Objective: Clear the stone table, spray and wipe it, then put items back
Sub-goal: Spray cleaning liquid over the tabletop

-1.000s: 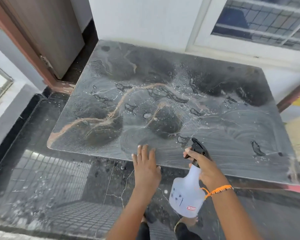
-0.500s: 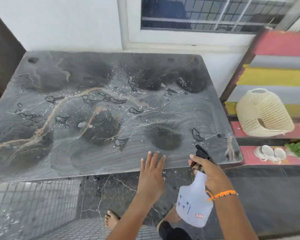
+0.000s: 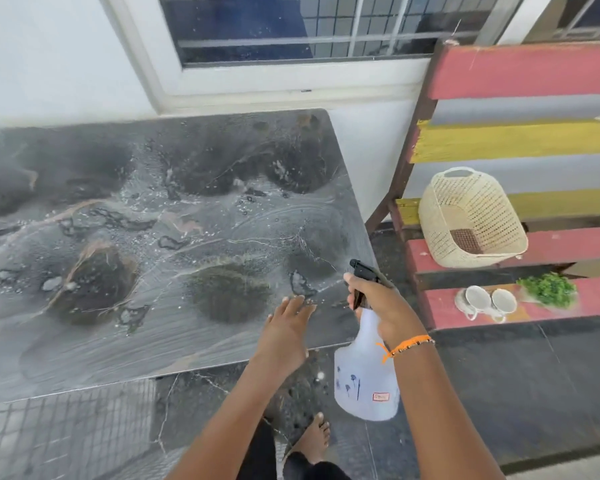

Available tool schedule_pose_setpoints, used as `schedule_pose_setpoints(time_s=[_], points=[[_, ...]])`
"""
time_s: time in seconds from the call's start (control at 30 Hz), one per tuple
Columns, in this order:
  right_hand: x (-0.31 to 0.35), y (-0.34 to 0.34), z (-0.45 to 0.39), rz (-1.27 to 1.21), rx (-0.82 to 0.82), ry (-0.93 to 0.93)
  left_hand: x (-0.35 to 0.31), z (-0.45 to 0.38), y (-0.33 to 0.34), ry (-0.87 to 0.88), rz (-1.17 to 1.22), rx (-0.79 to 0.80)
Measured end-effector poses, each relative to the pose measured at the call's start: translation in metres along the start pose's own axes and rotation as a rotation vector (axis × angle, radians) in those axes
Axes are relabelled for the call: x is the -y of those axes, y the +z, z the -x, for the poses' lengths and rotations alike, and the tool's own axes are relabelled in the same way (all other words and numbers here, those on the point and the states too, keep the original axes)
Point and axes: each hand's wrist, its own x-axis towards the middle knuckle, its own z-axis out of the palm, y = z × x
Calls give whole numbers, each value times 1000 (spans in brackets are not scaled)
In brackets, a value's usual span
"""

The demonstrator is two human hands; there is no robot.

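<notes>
The grey stone table (image 3: 153, 220) is bare and wet, covered with droplets and streaks. My right hand (image 3: 378, 303) grips a translucent white spray bottle (image 3: 364, 379) by its black trigger head, nozzle aimed left over the table's near right corner. A thin jet of spray shoots from the nozzle toward the tabletop. My left hand (image 3: 284, 327) rests flat, fingers spread, on the table's near edge just left of the bottle.
A striped red, yellow and grey bench (image 3: 534, 140) stands to the right. On it lie a cream plastic basket (image 3: 471, 216) on its side, two white cups (image 3: 485, 301) and green leaves (image 3: 548, 289). White wall and window behind; dark glossy floor below, my bare foot near the bottle.
My view has swung right, bringing the bench more into sight. Both hands shifted right along the table's near edge, and spray now leaves the nozzle.
</notes>
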Motion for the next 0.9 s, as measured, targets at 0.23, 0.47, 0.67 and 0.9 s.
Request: schedule_pose_setpoints(time_s=[0.23, 0.47, 0.67, 0.9], points=[[24, -50, -2, -79, -3, -91, -46, -42, -32, 46, 156, -1], [85, -114, -22, -182, -226, -183, -133, -109, -59, 226, 483, 43], [115, -179, -64, -160, -405, -418, -186, -177, -54, 246, 440, 65], [148, -243, -159, 45, -546, -478, -244, -249, -30, 142, 517, 85]])
